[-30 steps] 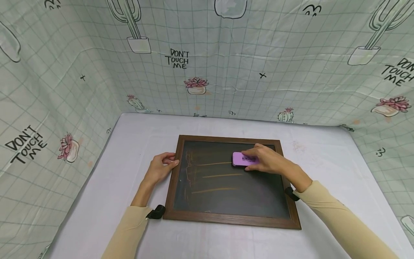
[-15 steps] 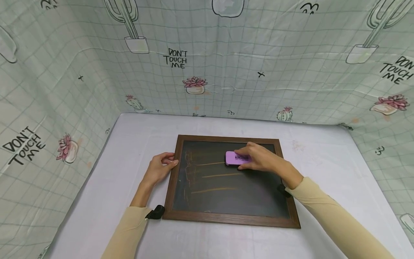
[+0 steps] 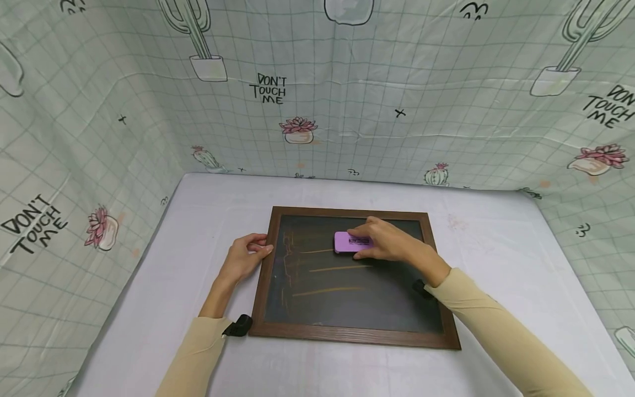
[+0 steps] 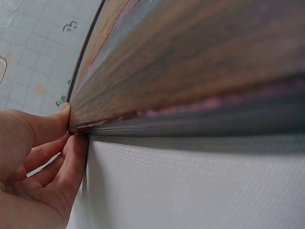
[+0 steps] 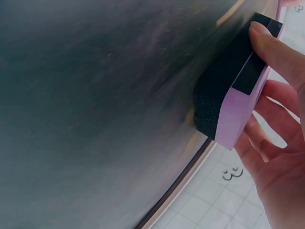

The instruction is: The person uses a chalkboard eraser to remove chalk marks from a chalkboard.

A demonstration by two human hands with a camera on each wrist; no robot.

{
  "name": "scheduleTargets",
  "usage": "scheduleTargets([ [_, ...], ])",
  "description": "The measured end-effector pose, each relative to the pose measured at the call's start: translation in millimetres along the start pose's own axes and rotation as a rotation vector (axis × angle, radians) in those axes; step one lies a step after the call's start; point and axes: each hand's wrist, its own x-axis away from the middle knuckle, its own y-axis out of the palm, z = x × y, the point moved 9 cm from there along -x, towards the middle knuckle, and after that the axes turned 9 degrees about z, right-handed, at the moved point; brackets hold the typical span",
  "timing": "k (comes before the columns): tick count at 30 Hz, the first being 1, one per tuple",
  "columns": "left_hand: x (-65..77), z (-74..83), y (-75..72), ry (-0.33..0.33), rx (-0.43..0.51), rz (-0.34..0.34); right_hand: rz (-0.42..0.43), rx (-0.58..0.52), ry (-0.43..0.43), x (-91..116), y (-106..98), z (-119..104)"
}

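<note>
Right hand [image 3: 384, 240]: grip pinches purple eraser [image 3: 343, 242] | Eraser: upper middle of chalkboard [image 3: 397, 309], meeting top line | Left hand [image 3: 245, 257]: grip pinches frame's [image 3: 354, 334] left edge | Wiping seems part-done: right side unlined; three orange lines [image 3: 339, 268], faint left marks [image 3: 290, 256] remain

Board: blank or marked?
Marked: in the head view, three yellow lines and faint scribbles show on the board, and the right hand holds the eraser at the top line.
</note>
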Motion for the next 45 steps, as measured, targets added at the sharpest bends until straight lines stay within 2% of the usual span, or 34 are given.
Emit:
scheduleTargets([
  [18, 0.4, 0.1, 2.3, -0.005, 0.001, -0.008, -0.038, 0.031, -0.021, -17.8, 11.9, -19.0],
  [26, 1.0, 4.6, 0.2, 0.035, 0.011, 0.017, -0.053, 0.04, -0.037, -27.5, 18.0, -27.3],
  [31, 1.0, 1.0, 0.5, 0.009, 0.02, 0.0, -0.072, 0.046, -0.039, -36.0, 25.1, -32.6],
  [34, 1.9, 3.6, -0.3, 0.023, 0.016, 0.012, -0.08, 0.052, -0.047, -40.9, 28.8, -36.9],
  [40, -0.1, -0.1, 1.6, -0.002, -0.005, 0.004, -0.084, 0.075, -0.091, -49.2, 35.2, -47.2],
  [45, -1.5, -0.6, 0.4, 0.002, -0.007, 0.013, -0.102, 0.11, -0.1, -57.8, 40.3, -54.7],
])
